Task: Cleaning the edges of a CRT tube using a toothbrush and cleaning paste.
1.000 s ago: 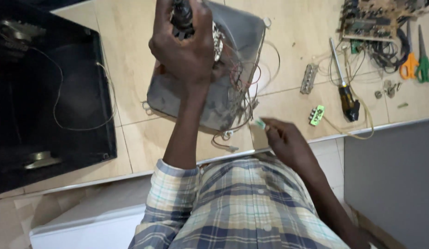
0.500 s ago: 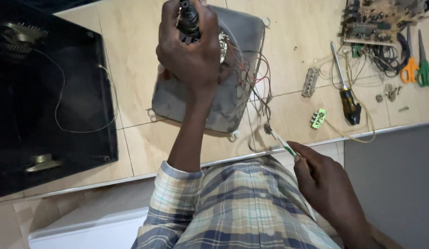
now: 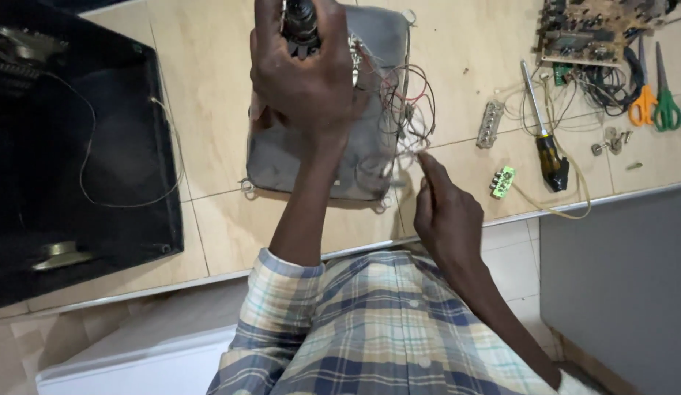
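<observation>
A grey picture tube (image 3: 370, 157) lies face down on the tan tiled surface (image 3: 209, 95). My left hand (image 3: 307, 80) is closed around the black neck part (image 3: 300, 18) that sticks up from the tube's back. A tangle of thin red, black and white wires (image 3: 412, 102) hangs off the tube's right side. My right hand (image 3: 446, 216) is just below those wires, with its forefinger stretched up to their lower end. Its palm is turned away, so whatever it may hold is hidden.
A black hollow casing (image 3: 77, 146) with a loose wire lies at the left. To the right are a screwdriver (image 3: 549, 153), a small green connector (image 3: 503, 181), a white terminal block (image 3: 490, 124), a circuit board (image 3: 582, 29), scissors (image 3: 644, 102) and a grey panel (image 3: 618, 278).
My right hand, which held a thin green-tipped stick lower down, has moved up to the wires; the stick no longer shows. My left hand keeps its hold on the neck part.
</observation>
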